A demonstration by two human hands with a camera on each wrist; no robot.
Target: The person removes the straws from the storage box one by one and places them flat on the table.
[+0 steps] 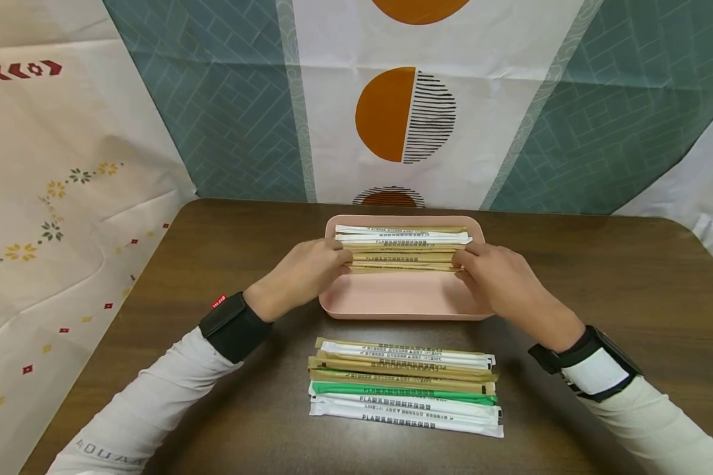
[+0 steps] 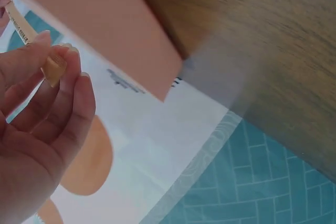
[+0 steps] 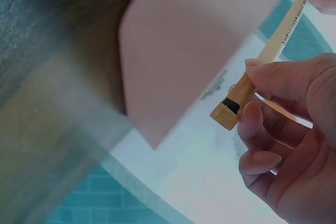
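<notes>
A pink tray (image 1: 404, 297) holds a row of paper-wrapped straws (image 1: 401, 241), white and brown, in its far half. My left hand (image 1: 311, 267) is at the row's left end and my right hand (image 1: 505, 274) at its right end. Between them they hold a brown paper-wrapped straw (image 3: 286, 35), pinched near both ends. In the left wrist view, thumb and fingers grip one tip of that straw (image 2: 21, 27). The right wrist view shows the other tip sticking out past the right thumb, with a black mark on it.
Nearer me, a second row of wrapped straws (image 1: 404, 389), brown, white and one green, lies side by side on the dark wooden table (image 1: 243, 409). A patterned cloth (image 1: 243, 99) hangs behind the table's far edge, and a pale flowered cloth (image 1: 83, 211) at left.
</notes>
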